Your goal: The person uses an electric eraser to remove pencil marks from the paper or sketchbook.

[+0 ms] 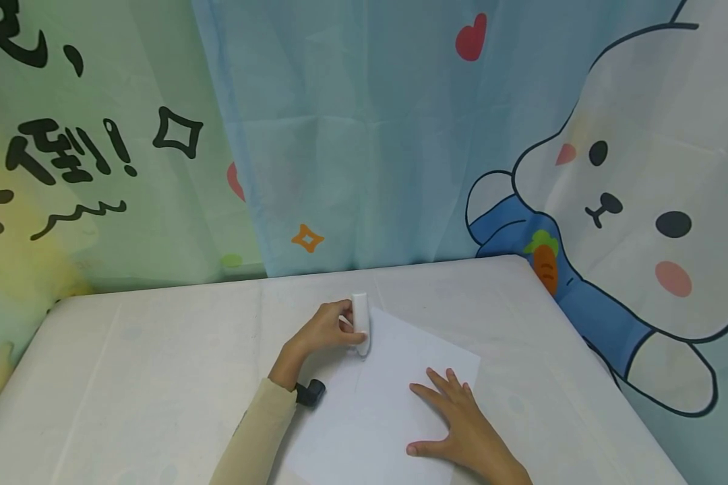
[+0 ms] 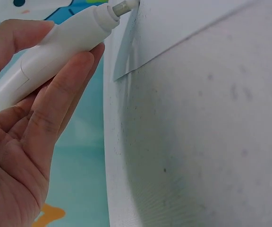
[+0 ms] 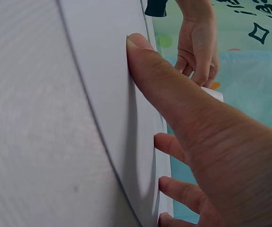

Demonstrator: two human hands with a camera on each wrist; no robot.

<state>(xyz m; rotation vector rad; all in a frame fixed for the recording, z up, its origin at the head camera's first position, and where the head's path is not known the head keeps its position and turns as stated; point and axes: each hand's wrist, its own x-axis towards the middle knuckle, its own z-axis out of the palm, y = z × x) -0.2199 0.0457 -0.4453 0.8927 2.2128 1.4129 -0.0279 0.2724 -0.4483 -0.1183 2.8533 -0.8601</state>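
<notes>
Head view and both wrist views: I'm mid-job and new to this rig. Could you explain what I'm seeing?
There is no robot: these are a person's two bare hands. The head view comes from a camera worn on the head, looking forward and down; each wrist view comes from a camera on that wrist. On the white table lies a sheet of white paper. The left hand holds a white handheld tool, perhaps an electric eraser. The right hand rests on the paper, fingers spread.

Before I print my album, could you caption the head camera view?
Left hand holding a white tube-shaped tool, right hand spread out on white paper.
</notes>
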